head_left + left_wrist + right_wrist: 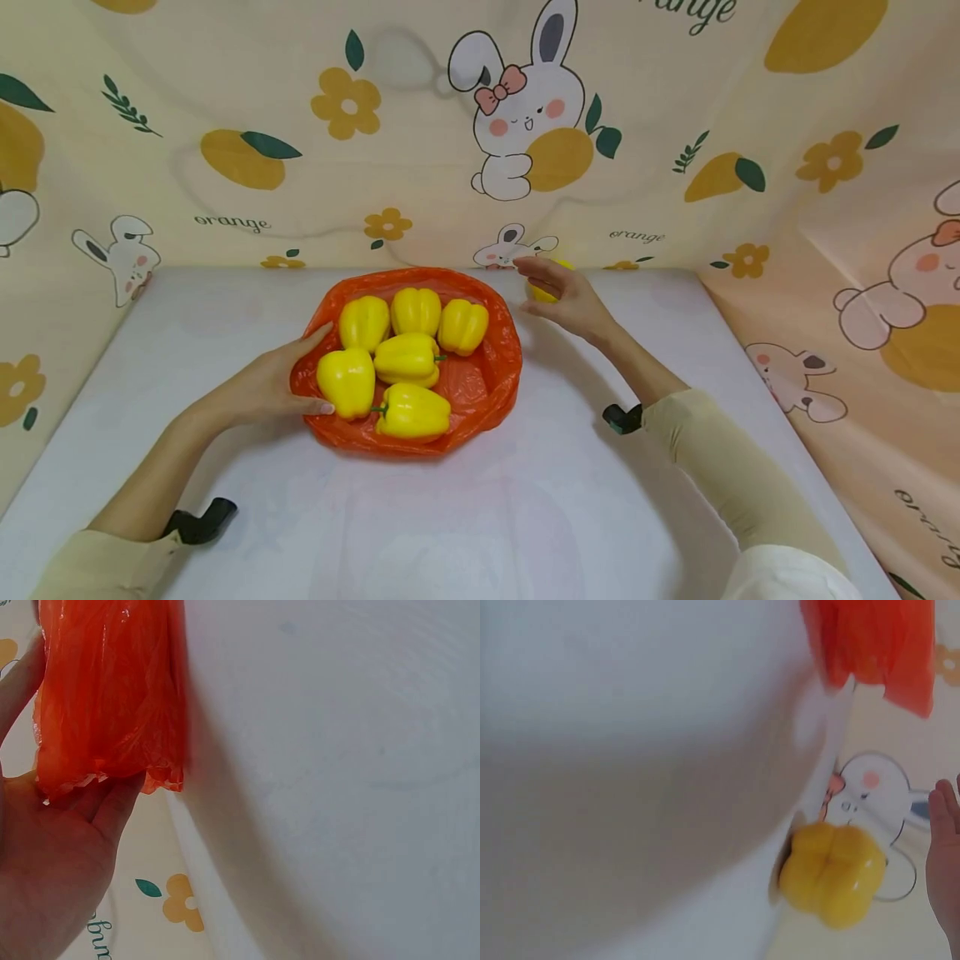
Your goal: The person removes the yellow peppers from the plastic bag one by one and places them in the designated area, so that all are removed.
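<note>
An orange-red plastic bag (480, 392) stands on the table with its mouth rolled wide. Inside it lie several yellow bell peppers (407, 360). My left hand (266, 379) rests against the bag's left side, thumb and fingers spread along it; in the left wrist view, the hand (56, 862) has some fingertips hidden behind the plastic. Near the back edge, another yellow bell pepper (832, 874) sits outside the bag, to its right. In the head view, my right hand (566, 300), fingers extended and holding nothing, partly covers this pepper; the right wrist view shows them apart.
A white table surface (450, 517) extends around the bag. Behind it hangs a patterned cloth (420, 183) with rabbits and oranges, and more cloth rises at the right. Black wrist devices (201, 521) are on both forearms.
</note>
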{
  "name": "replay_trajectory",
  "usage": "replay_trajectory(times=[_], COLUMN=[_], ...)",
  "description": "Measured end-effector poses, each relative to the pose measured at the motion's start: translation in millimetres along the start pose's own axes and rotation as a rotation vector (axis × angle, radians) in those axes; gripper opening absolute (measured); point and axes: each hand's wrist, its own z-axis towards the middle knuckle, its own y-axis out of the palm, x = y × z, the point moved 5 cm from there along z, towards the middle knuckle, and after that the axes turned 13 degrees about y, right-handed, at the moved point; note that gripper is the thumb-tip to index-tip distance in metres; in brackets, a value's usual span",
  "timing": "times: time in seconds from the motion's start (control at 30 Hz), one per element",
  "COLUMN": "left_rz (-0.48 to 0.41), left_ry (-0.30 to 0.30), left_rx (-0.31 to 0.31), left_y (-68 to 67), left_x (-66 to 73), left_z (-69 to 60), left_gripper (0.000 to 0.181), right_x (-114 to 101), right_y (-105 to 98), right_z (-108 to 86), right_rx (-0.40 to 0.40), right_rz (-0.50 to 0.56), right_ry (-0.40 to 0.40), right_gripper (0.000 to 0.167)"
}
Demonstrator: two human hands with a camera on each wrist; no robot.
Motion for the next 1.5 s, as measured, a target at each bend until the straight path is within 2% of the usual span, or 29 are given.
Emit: replay_trajectory(times=[0.2, 0.37, 0.53, 0.77, 0.97, 1.33, 1.5], left_rz=[-0.002, -0.002, -0.017, -0.017, -0.003, 0.008, 0.008], left_ry=[0.0, -0.006, -0.001, 0.0, 0.005, 0.002, 0.002], left_rx=[0.009, 0.01, 0.011, 0.002, 0.008, 0.01, 0.01], left_y=[-1.6, -2.1, -1.6, 1.5, 1.1, 2.7, 3.3], left_x=[2.3, 2.1, 1.5, 0.6, 1.3, 0.1, 0.5], left_z=[1.3, 0.2, 0.1, 0.2, 0.6, 1.4, 1.2], left_gripper=[0.114, 0.114, 0.112, 0.112, 0.112, 0.114, 0.114], right_x=[-8.5, -11.6, -9.6, -7.3, -3.6, 3.2, 4.1], right_y=[17.9, 33.5, 44.6, 54.3, 63.4, 80.1, 85.5], right_z=[-2.7, -1.1, 1.5, 0.0, 1.7, 6.3, 7.8], right_rx=[-0.059, -0.129, -0.154, -0.14, -0.105, -0.059, -0.067], right_rz=[-0.001, 0.0, -0.028, -0.084, -0.183, -0.395, -0.43], right_ry=[-0.031, -0.008, 0.026, 0.003, -0.026, 0.054, 0.072], right_gripper=[0.058, 0.06, 0.06, 0.058, 0.061, 0.075, 0.082])
